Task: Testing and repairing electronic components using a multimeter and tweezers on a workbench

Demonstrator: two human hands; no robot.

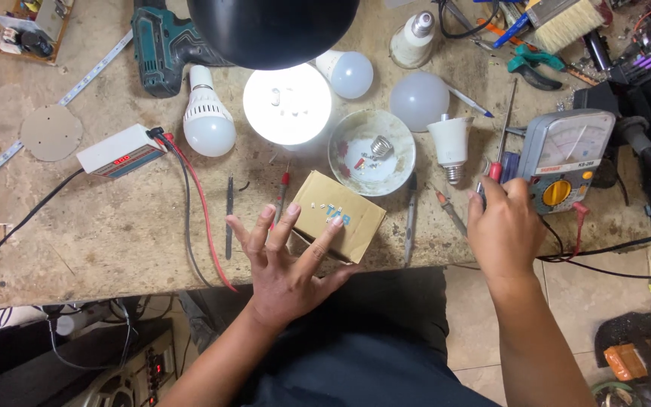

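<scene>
My left hand (286,260) lies at the front edge of the workbench with its fingers spread. Its index and middle fingertips rest on a small brown cardboard box (344,207). Nothing is held in it. My right hand (503,226) is at the right, curled around the red and blue handle of a screwdriver (500,167) whose thin shaft points away from me. Just right of that hand lies a grey analog multimeter (566,151) with a yellow dial.
A white bowl (348,162) holding a bulb screw base sits behind the box. Around it are several LED bulbs (209,120), loose domes, a glowing round LED plate (288,104) under a black lamp shade (273,26), a cordless drill (161,45), a small white meter box (118,151) with red and black leads, and test probes (411,218).
</scene>
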